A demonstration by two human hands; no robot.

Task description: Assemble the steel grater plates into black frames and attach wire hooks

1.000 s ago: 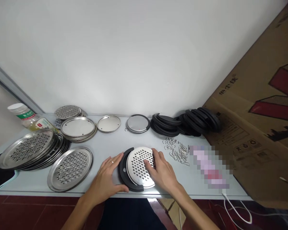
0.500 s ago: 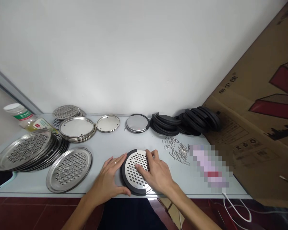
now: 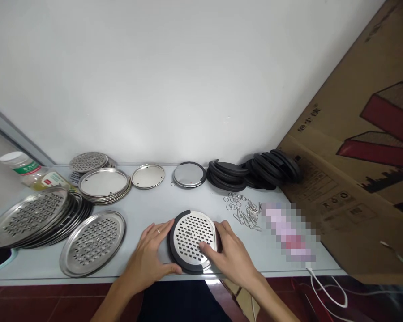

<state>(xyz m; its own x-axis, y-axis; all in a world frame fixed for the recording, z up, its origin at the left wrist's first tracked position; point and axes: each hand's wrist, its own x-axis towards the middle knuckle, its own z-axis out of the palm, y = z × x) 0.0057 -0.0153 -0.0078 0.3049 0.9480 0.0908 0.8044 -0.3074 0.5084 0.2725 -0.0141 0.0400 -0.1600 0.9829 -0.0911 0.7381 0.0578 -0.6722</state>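
Observation:
A round metal grater plate (image 3: pixel 192 235) with rows of slots lies near the table's front edge, a black rim piece (image 3: pixel 175 257) fitted around its left side. My left hand (image 3: pixel 149 257) wraps the black rim from the left, fingertips at the upper edge and thumb at the lower one. On the other side my right hand (image 3: pixel 233 252) grips the bare metal edge, its thumb resting on the slotted face and its fingers around the right edge. The underside of the plate is hidden.
Left are a loose grater plate (image 3: pixel 93 243), a stack of grater plates (image 3: pixel 30 214), smooth discs (image 3: pixel 104 182) and a jar (image 3: pixel 23 167). Behind lies a rimmed disc (image 3: pixel 189 173). To the right are black rims (image 3: pixel 226 175), metal rings (image 3: pixel 234 200), a blurred-out item (image 3: pixel 285 230) and a cardboard box (image 3: pixel 342 179).
My right hand's fingers have slid from the plate's upper face to its right edge, uncovering more slots. My left hand keeps its hold. The camera view has shifted slightly.

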